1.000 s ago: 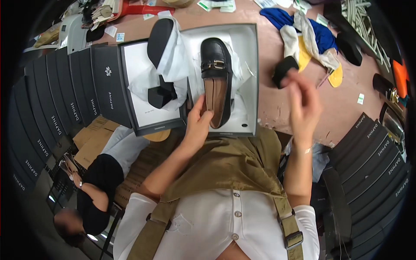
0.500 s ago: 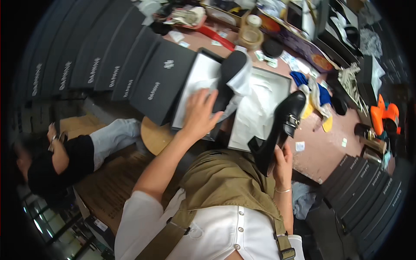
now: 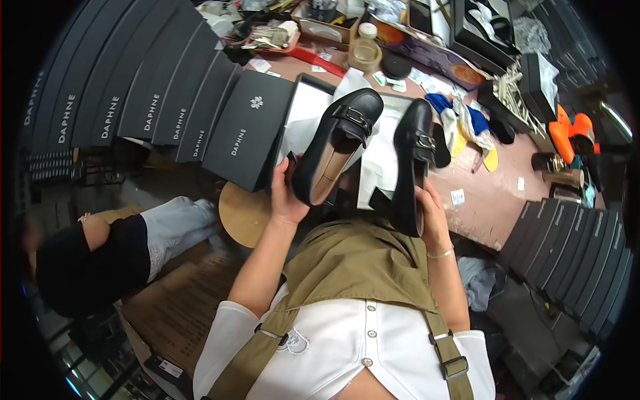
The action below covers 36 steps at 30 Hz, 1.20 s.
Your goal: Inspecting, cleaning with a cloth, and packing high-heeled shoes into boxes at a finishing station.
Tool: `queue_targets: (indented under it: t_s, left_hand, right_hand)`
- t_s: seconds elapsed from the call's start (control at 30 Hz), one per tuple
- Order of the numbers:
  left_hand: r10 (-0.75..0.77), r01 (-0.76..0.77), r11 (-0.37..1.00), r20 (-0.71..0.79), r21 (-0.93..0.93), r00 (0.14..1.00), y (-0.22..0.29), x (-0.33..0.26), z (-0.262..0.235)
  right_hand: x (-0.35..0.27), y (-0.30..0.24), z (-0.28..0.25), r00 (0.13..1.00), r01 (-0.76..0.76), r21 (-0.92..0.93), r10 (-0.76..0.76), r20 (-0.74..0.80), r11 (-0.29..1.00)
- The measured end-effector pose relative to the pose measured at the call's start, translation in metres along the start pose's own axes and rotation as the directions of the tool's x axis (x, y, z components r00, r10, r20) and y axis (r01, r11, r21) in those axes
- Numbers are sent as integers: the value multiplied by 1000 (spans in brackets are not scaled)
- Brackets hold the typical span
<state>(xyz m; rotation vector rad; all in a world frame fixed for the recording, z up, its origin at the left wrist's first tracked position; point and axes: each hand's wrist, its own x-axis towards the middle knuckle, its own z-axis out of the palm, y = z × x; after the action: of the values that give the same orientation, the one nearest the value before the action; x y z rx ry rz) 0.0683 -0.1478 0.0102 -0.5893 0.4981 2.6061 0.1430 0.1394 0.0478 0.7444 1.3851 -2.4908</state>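
— What does each hand have hold of?

— The left hand (image 3: 288, 193) is closed around the heel end of a black loafer (image 3: 337, 143), toe pointing up and away, its tan lining and metal buckle facing the camera. The right hand (image 3: 432, 220) is wrapped round the heel of a second black loafer (image 3: 411, 160), held on edge, also with a metal bit across the front. Both shoes are lifted above the person's lap, just beside each other but apart.

— And the packaging?

— Behind the shoes lies an open shoebox (image 3: 301, 107) lined with white tissue paper (image 3: 380, 150). Its black lid (image 3: 248, 130), with a small white emblem and white lettering, leans just to the left. Further left, a fanned row of black shoeboxes (image 3: 127, 87) carries white lettering on the sides. Another stack of black boxes (image 3: 573, 250) stands at the right.

— Any labels?

— Small white paper tags (image 3: 457, 197) lie scattered on the reddish-brown worktable (image 3: 493, 200); their print is too small to tell.

— Anyone else?

— A person in a black top (image 3: 87, 263) sits low at the left.
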Motion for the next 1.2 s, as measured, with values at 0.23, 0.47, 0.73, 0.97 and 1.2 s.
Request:
queue_targets:
  t_s: [0.23, 0.47, 0.73, 0.97, 1.2]
  left_hand:
    - [-187, 166, 980, 221, 111, 957, -35, -40, 1]
    - [-251, 223, 904, 32, 366, 967, -15, -21, 3]
    - [-171, 154, 885, 0, 439, 985, -11, -41, 30]
    - [-98, 63, 840, 36, 539, 995, 0, -40, 68]
    - [-187, 142, 833, 31, 535, 982, 16, -47, 86]
  right_hand:
    - [-15, 13, 34, 995, -66, 105, 57, 84, 992]
    - [-10, 36, 51, 987, -49, -170, 74, 142, 984]
    - [-25, -9, 48, 985, -69, -52, 77, 154, 996]
    - [-9, -27, 57, 952, 304, -820, -164, 257, 485]
    - [-1, -56, 61, 789, 609, -699, -372, 488, 374]
